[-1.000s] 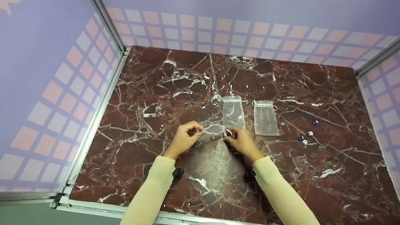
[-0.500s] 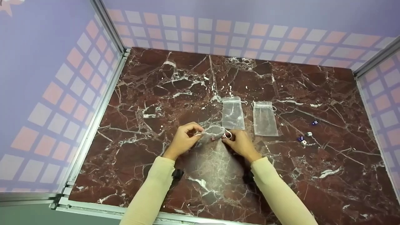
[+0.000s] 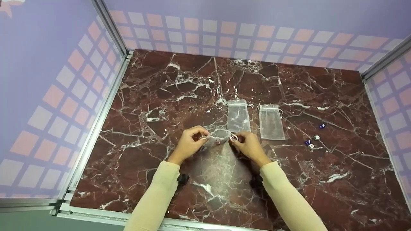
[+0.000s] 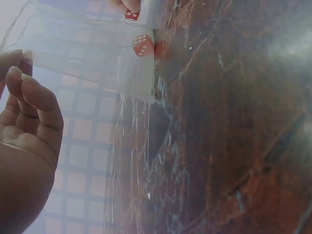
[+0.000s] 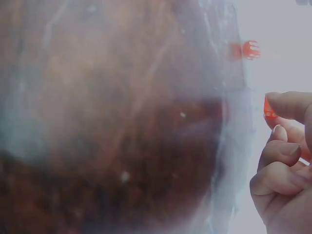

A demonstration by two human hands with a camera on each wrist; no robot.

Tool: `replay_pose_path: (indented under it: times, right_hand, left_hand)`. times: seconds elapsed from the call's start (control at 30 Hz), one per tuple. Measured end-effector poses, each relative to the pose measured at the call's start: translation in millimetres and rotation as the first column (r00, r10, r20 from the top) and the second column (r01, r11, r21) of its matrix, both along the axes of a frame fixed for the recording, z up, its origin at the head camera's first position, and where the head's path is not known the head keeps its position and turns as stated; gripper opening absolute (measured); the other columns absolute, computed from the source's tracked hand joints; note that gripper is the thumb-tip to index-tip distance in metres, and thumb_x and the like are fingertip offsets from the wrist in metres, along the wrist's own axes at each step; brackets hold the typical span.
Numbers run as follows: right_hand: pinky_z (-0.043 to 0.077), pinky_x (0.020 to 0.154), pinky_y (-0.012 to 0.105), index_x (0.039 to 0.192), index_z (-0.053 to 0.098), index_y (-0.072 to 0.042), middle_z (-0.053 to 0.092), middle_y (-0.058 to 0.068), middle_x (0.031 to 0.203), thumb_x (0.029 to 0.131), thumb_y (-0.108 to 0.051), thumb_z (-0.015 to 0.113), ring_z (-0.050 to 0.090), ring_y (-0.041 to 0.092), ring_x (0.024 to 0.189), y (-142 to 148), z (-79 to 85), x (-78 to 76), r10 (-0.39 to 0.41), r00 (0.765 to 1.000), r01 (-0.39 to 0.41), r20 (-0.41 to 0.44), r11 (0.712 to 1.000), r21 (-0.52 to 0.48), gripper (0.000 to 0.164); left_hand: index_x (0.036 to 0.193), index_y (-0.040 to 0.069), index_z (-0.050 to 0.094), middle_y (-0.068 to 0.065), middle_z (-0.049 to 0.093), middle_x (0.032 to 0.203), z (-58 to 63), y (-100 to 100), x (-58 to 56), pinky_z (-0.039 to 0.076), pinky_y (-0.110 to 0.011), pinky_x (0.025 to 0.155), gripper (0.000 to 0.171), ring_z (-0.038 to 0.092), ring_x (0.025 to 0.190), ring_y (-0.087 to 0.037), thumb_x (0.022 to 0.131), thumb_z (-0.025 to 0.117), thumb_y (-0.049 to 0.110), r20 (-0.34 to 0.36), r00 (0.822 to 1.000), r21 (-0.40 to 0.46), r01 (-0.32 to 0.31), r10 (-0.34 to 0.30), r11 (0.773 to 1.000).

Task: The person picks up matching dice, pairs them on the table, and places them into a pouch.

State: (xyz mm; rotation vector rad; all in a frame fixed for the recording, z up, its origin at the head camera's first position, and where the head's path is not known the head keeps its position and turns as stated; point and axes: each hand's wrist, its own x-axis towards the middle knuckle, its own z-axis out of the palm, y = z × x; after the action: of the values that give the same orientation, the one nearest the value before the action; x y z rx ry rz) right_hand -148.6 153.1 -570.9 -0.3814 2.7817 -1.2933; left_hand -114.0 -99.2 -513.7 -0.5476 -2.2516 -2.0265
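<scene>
My left hand (image 3: 189,142) pinches the rim of a sheer white drawstring pouch (image 4: 83,51) between thumb and fingertips. Its mouth is spread, and it stands upright on the table in front of me. A red die (image 4: 143,45) with white pips is seen at the pouch's bottom, through the mesh. Between thumb and index finger, my right hand (image 3: 249,145) pinches a second red die (image 5: 268,107) at the pouch's right side, beside the white cord loop. Whether those fingers also grip the pouch's fabric cannot be told.
Behind my right hand lie two flat sheer pouches, one nearer (image 3: 238,116) and one to its right (image 3: 271,123). Farther right are loose dice: blue ones (image 3: 322,126) and white ones (image 3: 317,137). Patterned panels (image 3: 208,32) wall the marbled table (image 3: 154,89).
My right hand makes only a tiny shift at the pouch's side, keeping the red die pinched. The left hand and the pouch stay nearly still.
</scene>
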Motion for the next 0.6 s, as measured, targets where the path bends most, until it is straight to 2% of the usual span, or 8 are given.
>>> replay_pose_path:
  times: [0.2, 0.43, 0.6]
  right_hand:
    - [0.044, 0.059, 0.023, 0.095, 0.074, 0.001, 0.061, 0.002, 0.076, 0.083, -0.008, 0.079, 0.052, 0.014, 0.066, 3.3, 9.5, -1.6, -0.021, 1.0, 0.021, 0.003, 0.997, -0.075, 0.016]
    - [0.041, 0.058, 0.02, 0.095, 0.074, 0.002, 0.059, 0.002, 0.077, 0.083, -0.003, 0.078, 0.05, 0.014, 0.066, 4.4, 28.9, -3.7, -0.029, 0.998, 0.018, -0.06, 0.982, -0.19, 0.013]
    - [0.041, 0.055, 0.018, 0.094, 0.074, 0.001, 0.057, 0.001, 0.077, 0.083, -0.003, 0.078, 0.049, 0.014, 0.064, 0.8, 45.4, -3.4, -0.046, 0.995, 0.02, -0.087, 0.961, -0.275, 0.013]
  left_hand:
    - [0.091, -0.01, 0.068, -0.015, 0.066, 0.087, -0.2, -0.9, -0.6, 0.038, -0.026, 0.056, 0.009, 0.046, 0.063, -0.013, 0.084, 0.065, -0.014, -0.009, 1.0, -0.003, 0.006, -0.006, 1.0]
    - [0.089, -0.009, 0.068, -0.013, 0.067, 0.086, -0.4, 0.2, -0.9, 0.042, -0.026, 0.058, 0.01, 0.05, 0.066, -0.02, 0.082, 0.067, -0.017, -0.008, 1.0, 0.015, -0.009, 0.009, 1.0]
    - [0.09, -0.011, 0.067, -0.017, 0.067, 0.088, -1.3, 0.9, -1.1, 0.043, -0.022, 0.059, 0.011, 0.051, 0.068, -0.011, 0.082, 0.065, -0.019, -0.018, 1.0, 0.018, -0.004, 0.005, 1.0]
